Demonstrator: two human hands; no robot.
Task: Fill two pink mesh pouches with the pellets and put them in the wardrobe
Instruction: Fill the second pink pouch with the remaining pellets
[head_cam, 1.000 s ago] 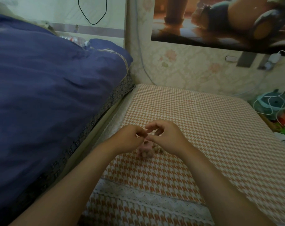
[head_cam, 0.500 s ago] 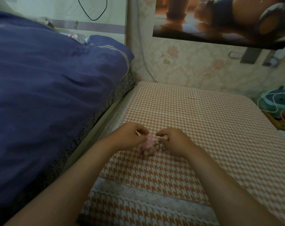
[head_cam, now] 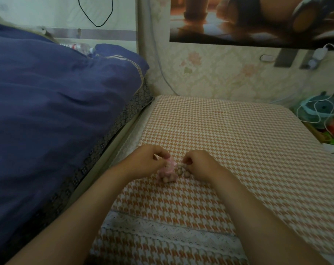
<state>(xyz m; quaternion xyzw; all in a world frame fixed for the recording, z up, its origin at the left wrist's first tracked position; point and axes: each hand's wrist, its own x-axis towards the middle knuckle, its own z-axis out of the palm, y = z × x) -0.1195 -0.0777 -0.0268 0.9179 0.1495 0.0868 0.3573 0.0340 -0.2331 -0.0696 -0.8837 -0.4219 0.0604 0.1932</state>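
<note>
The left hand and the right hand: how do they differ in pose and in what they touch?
The left hand pinches the top of the pink mesh pouch; the right hand curls over the loose pellets, and whether it holds any is unclear. The left hand is nearer the blue duvet than the right hand. Both are down at the checked cloth.

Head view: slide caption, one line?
Left hand holds a pink mesh pouch on the houndstooth cloth; right hand touches loose pellets beside it.
</note>
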